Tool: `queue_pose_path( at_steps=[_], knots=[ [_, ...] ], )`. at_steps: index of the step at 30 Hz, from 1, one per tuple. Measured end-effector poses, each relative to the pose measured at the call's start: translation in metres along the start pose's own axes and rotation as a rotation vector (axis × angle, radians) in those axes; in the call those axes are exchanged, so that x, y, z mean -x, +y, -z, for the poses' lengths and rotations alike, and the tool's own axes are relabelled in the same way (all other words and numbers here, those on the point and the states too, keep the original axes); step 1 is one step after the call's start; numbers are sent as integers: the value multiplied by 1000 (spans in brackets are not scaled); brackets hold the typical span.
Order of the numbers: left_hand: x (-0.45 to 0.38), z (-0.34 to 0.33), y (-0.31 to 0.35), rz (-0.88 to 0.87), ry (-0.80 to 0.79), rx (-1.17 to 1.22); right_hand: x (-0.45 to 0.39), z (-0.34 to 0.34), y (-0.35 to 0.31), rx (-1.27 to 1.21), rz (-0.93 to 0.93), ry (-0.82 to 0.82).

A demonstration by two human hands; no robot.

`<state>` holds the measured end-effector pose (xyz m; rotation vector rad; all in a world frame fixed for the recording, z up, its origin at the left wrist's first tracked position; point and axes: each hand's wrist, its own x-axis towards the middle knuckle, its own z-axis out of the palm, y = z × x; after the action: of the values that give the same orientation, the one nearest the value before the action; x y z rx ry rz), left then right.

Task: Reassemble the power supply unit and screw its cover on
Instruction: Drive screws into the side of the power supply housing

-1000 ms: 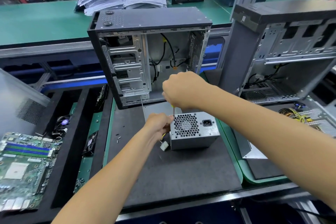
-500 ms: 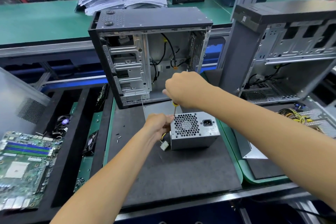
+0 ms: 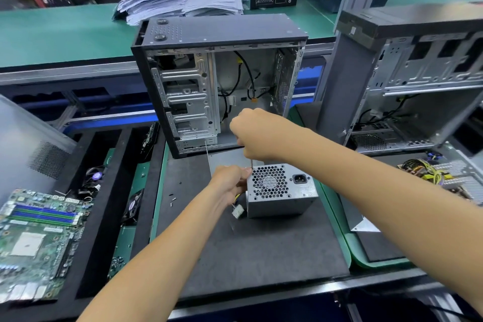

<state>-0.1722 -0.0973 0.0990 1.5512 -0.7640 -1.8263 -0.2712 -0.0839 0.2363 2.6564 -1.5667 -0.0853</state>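
Note:
A grey power supply unit with a honeycomb fan grille and a power socket sits on the black mat. My left hand grips its upper left corner, fingers curled over the edge beside the cables and a white connector. My right hand is fisted around a screwdriver. Only the thin shaft shows below the fist, pointing down at the unit's top left corner next to my left fingertips. The tip and any screw there are too small to make out.
An open PC case stands just behind the unit, a second open case at the right. Loose screws lie on the mat's left part. A motherboard lies at the far left, a cable bundle at the right.
My right fist has shifted slightly over the screwdriver, and its yellow handle end no longer shows below the hand. My left hand and the unit stay in place.

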Motion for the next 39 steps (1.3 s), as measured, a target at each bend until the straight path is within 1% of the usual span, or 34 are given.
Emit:
queue_pose_path(
  at_steps=[5, 10, 12, 15, 18, 24, 27, 30, 36, 39],
  knots=[
    [4, 2, 0, 17, -40, -16, -4, -1, 3, -92, -44, 6],
    [8, 6, 2, 27, -80, -57, -1, -2, 9, -387, -101, 76],
    [10, 6, 4, 28, -108, -68, -1, -3, 8, -472, -105, 74],
    [14, 7, 6, 11, -121, -85, -3, -8, 5, -499, -86, 35],
    [17, 8, 8, -5, -121, -105, -6, -13, 2, -469, -79, 33],
    [18, 7, 8, -27, -111, -145, -7, -12, -6, -440, -86, 120],
    [16, 7, 6, -26, -104, -161, -6, -10, -8, -498, -109, 146],
    [14, 9, 5, -32, -106, -194, -3, -7, -10, -540, -108, 92],
    [10, 13, 5, -73, -114, -222, 1, -20, -7, -480, -182, -128],
    [4, 20, 7, -143, -41, -247, 1, -25, -6, -486, -190, -138]
  ],
)
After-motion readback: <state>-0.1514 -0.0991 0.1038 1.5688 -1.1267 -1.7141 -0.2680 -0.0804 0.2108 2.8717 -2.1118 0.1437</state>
